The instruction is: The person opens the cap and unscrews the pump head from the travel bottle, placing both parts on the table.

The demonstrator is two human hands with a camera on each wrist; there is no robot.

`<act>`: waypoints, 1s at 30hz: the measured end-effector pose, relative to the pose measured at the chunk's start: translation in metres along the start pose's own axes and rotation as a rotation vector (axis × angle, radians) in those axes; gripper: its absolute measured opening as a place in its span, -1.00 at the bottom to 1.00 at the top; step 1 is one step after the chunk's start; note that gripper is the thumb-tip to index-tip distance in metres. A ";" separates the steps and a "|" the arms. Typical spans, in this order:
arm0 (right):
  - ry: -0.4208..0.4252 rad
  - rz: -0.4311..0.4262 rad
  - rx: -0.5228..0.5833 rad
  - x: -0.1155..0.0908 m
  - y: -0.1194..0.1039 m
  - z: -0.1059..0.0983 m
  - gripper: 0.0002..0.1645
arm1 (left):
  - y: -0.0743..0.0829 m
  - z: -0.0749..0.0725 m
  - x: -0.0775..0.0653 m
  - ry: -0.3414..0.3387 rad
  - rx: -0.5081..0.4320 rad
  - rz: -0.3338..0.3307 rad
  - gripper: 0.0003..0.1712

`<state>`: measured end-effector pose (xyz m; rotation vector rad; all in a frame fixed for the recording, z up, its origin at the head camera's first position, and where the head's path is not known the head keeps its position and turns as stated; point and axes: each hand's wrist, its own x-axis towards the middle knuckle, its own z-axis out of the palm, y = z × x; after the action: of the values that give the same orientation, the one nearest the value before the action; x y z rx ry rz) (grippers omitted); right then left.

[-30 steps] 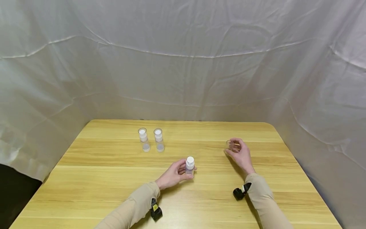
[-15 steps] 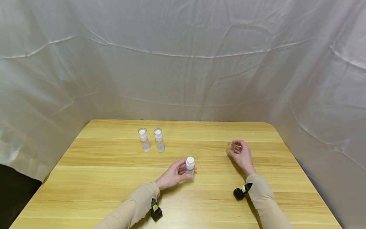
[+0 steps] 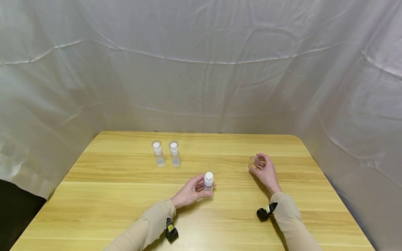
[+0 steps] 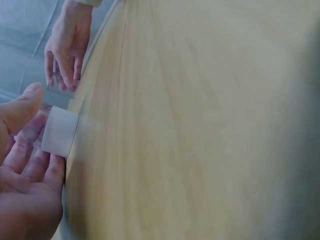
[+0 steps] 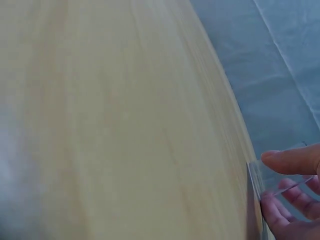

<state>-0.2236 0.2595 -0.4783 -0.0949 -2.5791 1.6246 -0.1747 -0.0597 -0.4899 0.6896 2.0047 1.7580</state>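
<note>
My left hand (image 3: 190,192) holds a small clear bottle with a white top (image 3: 208,180), thumb on the near side and fingers behind. In the left wrist view the bottle's white end (image 4: 61,132) shows beyond the fingers. Off to the right, my right hand (image 3: 266,173) grips a clear cap (image 3: 252,161) between thumb and fingers. The right wrist view shows this clear cap (image 5: 256,177) partly behind the thumb (image 5: 287,161). Two similar bottles stand upright at the back left, a left one (image 3: 158,155) and a right one (image 3: 175,155), each under a clear cap.
A wood-grain table (image 3: 125,216) with rounded far corners lies under both hands. Grey cloth (image 3: 201,87) hangs behind it and along both sides. Each wrist carries a small black camera, one on the left (image 3: 171,233) and one on the right (image 3: 263,214).
My right hand, with the clear cap, has shifted slightly to the right and toward me, then almost stopped. The left hand and its bottle have stayed in place, as have the two standing bottles.
</note>
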 end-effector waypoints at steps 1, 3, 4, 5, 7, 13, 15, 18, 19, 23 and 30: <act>-0.001 0.007 0.006 -0.001 0.000 0.000 -0.13 | 0.000 0.000 0.000 0.001 -0.002 -0.004 -0.35; 0.015 0.022 0.021 -0.004 -0.001 0.001 -0.07 | 0.000 0.000 0.000 0.001 -0.003 -0.003 -0.34; 0.033 0.027 0.022 -0.006 -0.001 0.001 -0.05 | 0.000 0.000 0.000 0.002 -0.005 -0.002 -0.35; 0.056 0.032 0.018 -0.008 -0.002 0.002 -0.04 | 0.000 0.000 0.000 0.002 -0.007 0.000 -0.35; 0.114 0.039 -0.013 -0.012 -0.004 0.005 -0.05 | 0.001 0.000 -0.001 0.004 -0.015 -0.010 -0.34; 0.193 0.034 -0.100 -0.024 -0.012 0.011 -0.31 | 0.001 0.000 0.000 0.004 -0.013 -0.014 -0.33; 0.184 0.017 -0.085 -0.029 -0.016 0.014 -0.41 | 0.001 0.000 0.000 0.003 -0.012 -0.013 -0.33; 0.161 -0.036 -0.043 -0.035 -0.023 0.020 -0.52 | 0.001 0.000 0.000 0.000 -0.012 -0.009 -0.32; 0.149 -0.058 -0.018 -0.036 -0.025 0.023 -0.54 | 0.001 0.000 0.000 0.000 -0.009 -0.005 -0.33; 0.080 -0.150 0.095 -0.044 -0.036 0.033 -0.57 | 0.002 0.000 0.000 0.004 -0.015 -0.018 -0.33; -0.176 -0.385 0.232 -0.059 -0.058 0.050 -0.71 | 0.003 0.000 -0.001 -0.002 -0.027 -0.017 -0.31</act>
<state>-0.1709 0.1834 -0.4497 0.5480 -2.3062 1.8215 -0.1736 -0.0599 -0.4869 0.6636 1.9757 1.7703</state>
